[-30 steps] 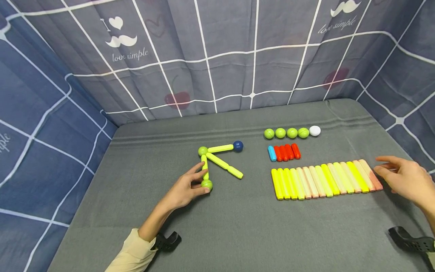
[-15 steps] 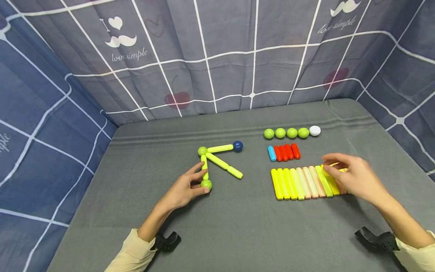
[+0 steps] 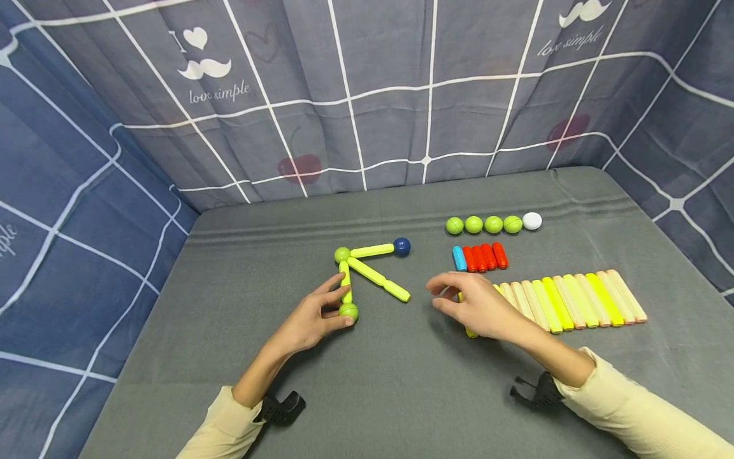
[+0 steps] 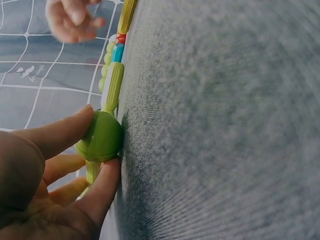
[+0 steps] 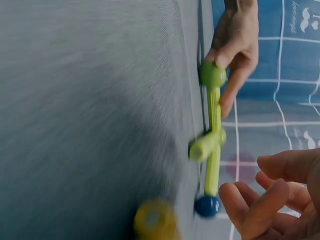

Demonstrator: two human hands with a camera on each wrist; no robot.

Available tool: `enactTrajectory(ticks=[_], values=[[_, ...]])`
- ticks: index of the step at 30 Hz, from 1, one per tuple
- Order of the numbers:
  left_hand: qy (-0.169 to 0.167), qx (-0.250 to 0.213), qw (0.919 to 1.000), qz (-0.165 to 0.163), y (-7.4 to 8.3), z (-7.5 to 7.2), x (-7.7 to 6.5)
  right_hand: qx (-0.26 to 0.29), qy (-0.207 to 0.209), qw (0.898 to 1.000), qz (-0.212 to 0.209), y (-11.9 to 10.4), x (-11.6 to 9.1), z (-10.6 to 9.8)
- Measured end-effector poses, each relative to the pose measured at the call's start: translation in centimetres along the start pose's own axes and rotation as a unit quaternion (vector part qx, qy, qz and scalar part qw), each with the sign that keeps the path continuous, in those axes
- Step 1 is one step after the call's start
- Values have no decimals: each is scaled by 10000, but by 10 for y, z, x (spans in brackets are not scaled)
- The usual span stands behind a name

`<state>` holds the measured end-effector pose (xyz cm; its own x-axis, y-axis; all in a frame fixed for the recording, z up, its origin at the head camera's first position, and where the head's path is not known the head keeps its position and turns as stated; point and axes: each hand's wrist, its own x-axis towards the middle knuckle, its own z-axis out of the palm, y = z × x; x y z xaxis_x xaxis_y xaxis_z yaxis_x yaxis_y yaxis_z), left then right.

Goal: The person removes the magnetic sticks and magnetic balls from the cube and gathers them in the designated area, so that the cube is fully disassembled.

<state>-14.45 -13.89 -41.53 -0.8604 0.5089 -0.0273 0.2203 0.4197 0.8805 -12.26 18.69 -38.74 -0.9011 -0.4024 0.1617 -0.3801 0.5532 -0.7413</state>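
Note:
My left hand [image 3: 312, 319] grips a green ball [image 3: 348, 312] between thumb and fingers at the near end of a stick-and-ball figure. In the left wrist view, thumb and a finger lie on opposite sides of that ball. A yellow-green stick [image 3: 346, 280] joins it to another green ball [image 3: 342, 255]. From there one stick [image 3: 373, 250] reaches a dark blue ball [image 3: 402, 247], and two sticks end to end [image 3: 378, 278] slant right. My right hand [image 3: 482, 306] is over the left end of a row of sticks, its fingers loosely bent around nothing.
The stick row [image 3: 573, 303], yellow and pale, lies on the grey cloth at right, partly hidden by my right hand. Behind it are short red rods [image 3: 484, 257] with one blue rod [image 3: 459, 259]. Farther back, green balls [image 3: 493, 224] and a white ball [image 3: 532, 221] form a line.
My right hand has travelled left across the stick row, from its right end to its left end. My left hand and the figure have stayed in place.

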Motion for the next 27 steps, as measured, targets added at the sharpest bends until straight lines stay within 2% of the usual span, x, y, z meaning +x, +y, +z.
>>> enactTrajectory(ticks=[6,11,18,27], values=[[2,-41,10000,-2,-1,0,0,398,-499,9967,502,-4,40,22],[34,27,10000,-47,0,0,0,467,-730,9915,972,-1,61,34],[39,52,10000,-69,1,0,0,-21,-993,9904,958,-4,73,46],[25,-43,9999,-96,1,0,1,-464,-992,9894,953,-9,75,49]])
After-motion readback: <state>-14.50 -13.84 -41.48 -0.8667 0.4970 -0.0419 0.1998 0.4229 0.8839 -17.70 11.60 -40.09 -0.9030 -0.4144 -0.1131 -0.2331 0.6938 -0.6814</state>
